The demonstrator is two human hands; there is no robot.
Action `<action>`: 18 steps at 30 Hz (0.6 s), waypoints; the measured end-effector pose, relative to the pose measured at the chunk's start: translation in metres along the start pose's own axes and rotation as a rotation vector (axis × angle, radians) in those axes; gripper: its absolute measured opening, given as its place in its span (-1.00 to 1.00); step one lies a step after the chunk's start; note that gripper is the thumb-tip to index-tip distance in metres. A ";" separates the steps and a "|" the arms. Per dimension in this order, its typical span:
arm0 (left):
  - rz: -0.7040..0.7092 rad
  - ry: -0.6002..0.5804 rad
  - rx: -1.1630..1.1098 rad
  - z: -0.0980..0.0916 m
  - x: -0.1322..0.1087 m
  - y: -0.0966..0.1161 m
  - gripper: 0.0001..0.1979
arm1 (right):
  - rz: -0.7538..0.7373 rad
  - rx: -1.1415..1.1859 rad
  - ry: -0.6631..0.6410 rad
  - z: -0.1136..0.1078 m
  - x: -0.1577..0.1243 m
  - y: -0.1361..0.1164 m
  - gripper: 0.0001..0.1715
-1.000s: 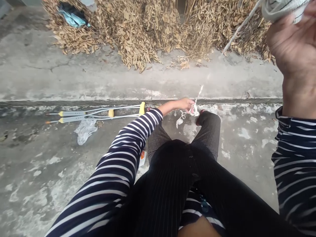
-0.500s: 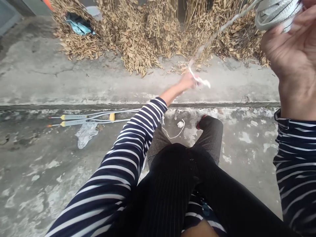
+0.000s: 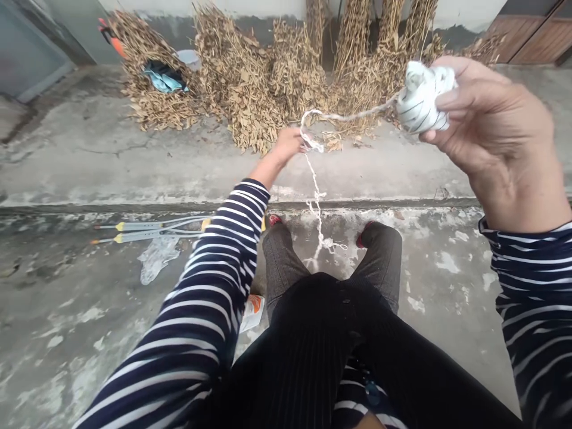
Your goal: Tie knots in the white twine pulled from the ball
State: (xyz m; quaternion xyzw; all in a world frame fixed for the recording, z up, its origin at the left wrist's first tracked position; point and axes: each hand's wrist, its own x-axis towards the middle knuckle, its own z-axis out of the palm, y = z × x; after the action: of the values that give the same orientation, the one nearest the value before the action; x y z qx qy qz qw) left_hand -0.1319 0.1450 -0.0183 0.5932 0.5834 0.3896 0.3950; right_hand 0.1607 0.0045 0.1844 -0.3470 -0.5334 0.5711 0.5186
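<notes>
My right hand [image 3: 496,137] is raised close to the camera, its fingers closed round a white ball of wound string [image 3: 422,98]. A strand of the white string [image 3: 353,114] runs from the ball leftwards to my left hand [image 3: 288,145], which is stretched out ahead and pinches it. From that hand the string hangs down to a loose tangle [image 3: 324,243] on the concrete between my knees. Both arms wear dark sleeves with white stripes.
Bundles of dry brown plants [image 3: 277,77] lean against the far wall, with a blue cloth [image 3: 163,80] on them. Metal crutches [image 3: 152,229] and a crumpled plastic bag [image 3: 154,256] lie left on the floor, below a concrete step edge [image 3: 89,205]. A white packet [image 3: 251,313] lies by my left leg.
My left hand rose from between my feet, pulling the string up and away. My right hand with the ball came lower and into full view. The camera tilted up.
</notes>
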 end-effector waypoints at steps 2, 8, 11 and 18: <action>-0.014 -0.156 -0.016 0.036 -0.008 -0.004 -0.85 | 0.012 -0.055 -0.067 -0.006 0.002 0.002 -0.64; -0.142 -0.483 0.149 0.123 -0.071 -0.044 -0.91 | 0.180 -0.008 -0.117 -0.025 -0.004 0.025 -0.48; -0.133 -0.379 0.080 0.123 -0.088 -0.045 -0.87 | 0.248 0.044 -0.111 -0.034 -0.011 0.057 -0.54; 0.040 -0.279 -0.552 0.121 -0.128 -0.001 -0.61 | 0.332 0.117 -0.080 -0.035 -0.019 0.127 -0.48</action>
State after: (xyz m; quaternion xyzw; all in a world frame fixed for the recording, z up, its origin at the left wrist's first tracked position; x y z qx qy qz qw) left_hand -0.0229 0.0149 -0.0659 0.5227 0.3839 0.4559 0.6095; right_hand 0.1701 0.0088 0.0516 -0.3764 -0.4549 0.6922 0.4150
